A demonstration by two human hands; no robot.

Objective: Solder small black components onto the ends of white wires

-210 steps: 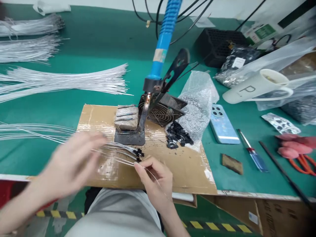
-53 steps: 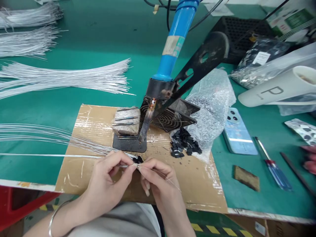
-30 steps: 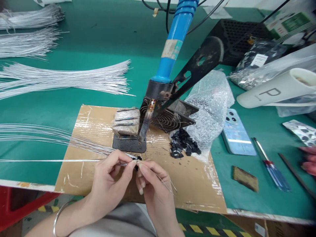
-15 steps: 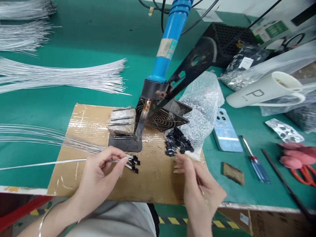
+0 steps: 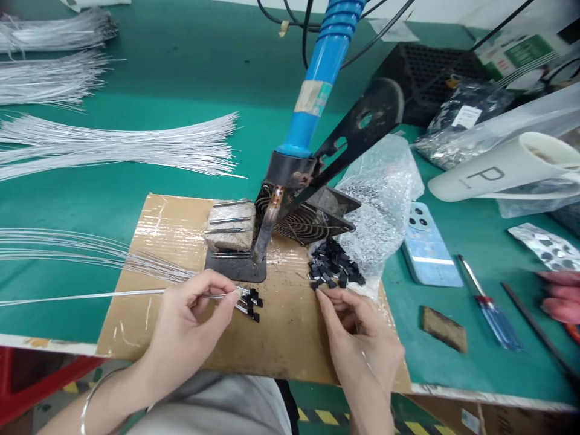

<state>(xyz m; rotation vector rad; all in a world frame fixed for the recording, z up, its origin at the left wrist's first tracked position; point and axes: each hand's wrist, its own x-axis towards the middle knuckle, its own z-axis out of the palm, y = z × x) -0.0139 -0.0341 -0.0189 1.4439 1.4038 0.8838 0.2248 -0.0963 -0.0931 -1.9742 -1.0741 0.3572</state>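
Head view, near to far: our left hand (image 5: 190,326) pinching one white wire (image 5: 90,296) over the cardboard sheet (image 5: 290,338); our right hand (image 5: 362,332), fingers loosely open, holding nothing, reaching the pile of black parts (image 5: 335,272); soldering iron (image 5: 312,103) beyond.

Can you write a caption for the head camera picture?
Left hand pinches white wires; right hand reaches black parts.

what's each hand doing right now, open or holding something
Left hand: pinched shut on a thin silver wire.
Right hand: open, fingertips at the pile of small black plastic parts, nothing visibly held.
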